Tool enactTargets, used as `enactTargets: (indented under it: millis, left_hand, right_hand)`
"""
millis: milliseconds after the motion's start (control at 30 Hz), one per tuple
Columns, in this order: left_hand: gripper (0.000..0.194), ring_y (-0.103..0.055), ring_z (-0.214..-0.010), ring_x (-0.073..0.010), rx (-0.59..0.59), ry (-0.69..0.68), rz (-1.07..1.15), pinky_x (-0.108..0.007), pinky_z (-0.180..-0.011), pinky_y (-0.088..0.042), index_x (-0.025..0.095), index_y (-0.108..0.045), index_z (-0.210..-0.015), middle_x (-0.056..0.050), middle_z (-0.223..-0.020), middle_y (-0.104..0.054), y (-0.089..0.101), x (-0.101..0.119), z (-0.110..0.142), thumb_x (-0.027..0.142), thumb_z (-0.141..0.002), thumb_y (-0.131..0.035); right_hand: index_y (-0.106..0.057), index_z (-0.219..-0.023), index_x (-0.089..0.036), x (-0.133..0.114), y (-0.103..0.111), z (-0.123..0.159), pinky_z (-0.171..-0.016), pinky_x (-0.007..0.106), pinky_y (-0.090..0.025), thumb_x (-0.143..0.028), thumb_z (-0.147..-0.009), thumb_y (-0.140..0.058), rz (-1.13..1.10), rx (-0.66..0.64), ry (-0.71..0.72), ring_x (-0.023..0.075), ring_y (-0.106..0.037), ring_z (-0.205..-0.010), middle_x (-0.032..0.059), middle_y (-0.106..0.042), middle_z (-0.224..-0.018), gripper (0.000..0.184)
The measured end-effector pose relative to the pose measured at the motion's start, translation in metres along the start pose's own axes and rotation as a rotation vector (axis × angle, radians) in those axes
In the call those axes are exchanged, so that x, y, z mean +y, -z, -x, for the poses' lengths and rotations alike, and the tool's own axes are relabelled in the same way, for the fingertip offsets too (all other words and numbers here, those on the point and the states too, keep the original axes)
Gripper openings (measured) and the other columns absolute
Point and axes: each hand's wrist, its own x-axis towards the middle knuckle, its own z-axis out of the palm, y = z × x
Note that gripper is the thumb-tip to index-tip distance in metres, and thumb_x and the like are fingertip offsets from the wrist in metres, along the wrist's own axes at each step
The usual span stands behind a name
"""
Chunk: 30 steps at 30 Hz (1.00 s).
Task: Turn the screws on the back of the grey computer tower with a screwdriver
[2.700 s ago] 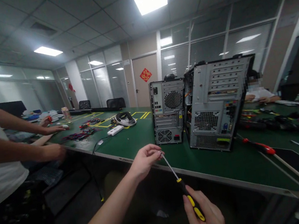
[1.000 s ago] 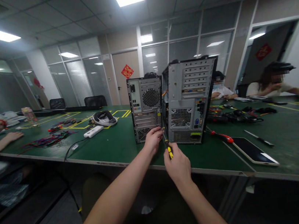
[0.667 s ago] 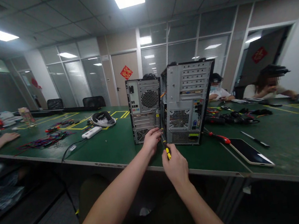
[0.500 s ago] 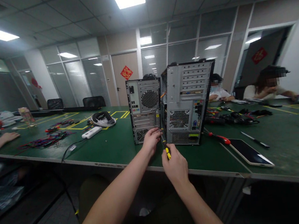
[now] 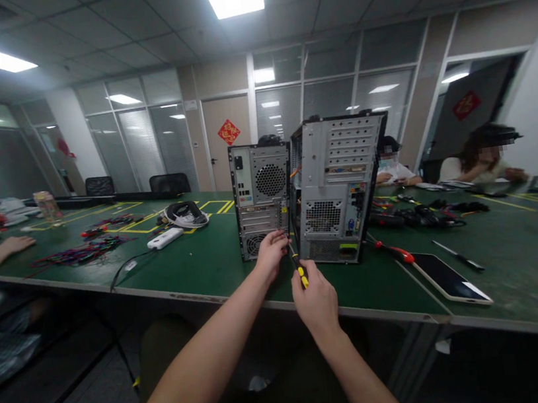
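Two desktop computer cases stand upright with their back panels facing me: a smaller one (image 5: 260, 212) and a taller one (image 5: 334, 145) to its right. My right hand (image 5: 316, 295) is closed around the yellow-and-black handle of a screwdriver (image 5: 300, 269). Its shaft slants up to the smaller case's lower right edge, where the tip is hard to see. Beside that tip, my left hand (image 5: 272, 254) has its fingers pinched together, partly covering the lower vent. Whatever lies between those fingers is too small to make out.
Right of the cases lie red-handled pliers (image 5: 403, 253), a phone (image 5: 453, 279), a pen-like tool (image 5: 458, 255) and bundled black cables (image 5: 411, 213). On the left are a white power strip (image 5: 165, 238) and thin coloured wires (image 5: 83, 251). Other people sit around the green table (image 5: 199, 271).
Both hands and the screwdriver keep nearly the same place at the case. The view has shifted very slightly. At the right, a seated person's far arm has drawn in.
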Motion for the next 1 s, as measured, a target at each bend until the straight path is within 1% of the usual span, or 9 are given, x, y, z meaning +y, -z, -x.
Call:
enactTargets:
  millis: [200, 500, 733, 867, 1000]
  left_hand:
    - [0.034, -0.07, -0.081, -0.0158, 0.015, 0.016, 0.002, -0.024, -0.066, -0.043, 0.015, -0.069, -0.099, -0.009, -0.101, -0.073, -0.0012, 0.0009, -0.0013, 0.007, -0.067, -0.08]
    - [0.037, -0.071, -0.083, -0.0167, -0.004, 0.025, -0.001, -0.024, -0.068, -0.044, 0.015, -0.069, -0.1, -0.011, -0.105, -0.073, -0.0013, -0.0005, 0.0003, 0.009, -0.065, -0.082]
    - [0.035, -0.071, -0.083, -0.0162, -0.008, 0.014, -0.035, -0.023, -0.066, -0.045, 0.015, -0.069, -0.102, -0.011, -0.105, -0.074, -0.0018, -0.0011, -0.0004, 0.009, -0.069, -0.079]
    - [0.035, -0.071, -0.082, -0.0162, 0.01, -0.005, -0.05, -0.023, -0.064, -0.045, 0.016, -0.07, -0.102, -0.01, -0.104, -0.074, -0.0007, -0.003, -0.0035, 0.01, -0.069, -0.079]
    - [0.033, -0.071, -0.08, -0.0159, 0.018, -0.011, -0.045, -0.023, -0.063, -0.044, 0.015, -0.069, -0.101, -0.01, -0.103, -0.073, -0.0008, -0.0038, -0.0039, 0.007, -0.07, -0.075]
  right_hand:
    - [-0.061, -0.119, -0.018, -0.0006, 0.0032, -0.0009, -0.07, 0.027, -0.041, -0.022, -0.1, -0.051, -0.003, -0.004, -0.013, 0.02, -0.071, -0.086, 0.009, -0.075, -0.106, 0.022]
    - [-0.06, -0.119, -0.018, -0.0008, 0.0046, -0.0009, -0.071, 0.027, -0.042, -0.023, -0.101, -0.049, -0.003, -0.015, -0.021, 0.0211, -0.071, -0.088, 0.0095, -0.075, -0.108, 0.022]
    - [-0.062, -0.116, -0.019, 0.0058, 0.001, -0.0024, -0.072, 0.027, -0.043, -0.024, -0.099, -0.05, -0.034, 0.019, 0.003, 0.0218, -0.071, -0.088, 0.0093, -0.076, -0.107, 0.022]
    - [-0.062, -0.117, -0.019, 0.0073, 0.0007, -0.0033, -0.072, 0.027, -0.044, -0.025, -0.097, -0.05, -0.046, 0.031, 0.022, 0.0221, -0.072, -0.089, 0.0098, -0.075, -0.11, 0.024]
    - [-0.062, -0.118, -0.019, 0.0073, 0.0005, -0.0037, -0.072, 0.028, -0.045, -0.025, -0.098, -0.049, -0.044, 0.032, 0.018, 0.0226, -0.072, -0.089, 0.01, -0.075, -0.109, 0.025]
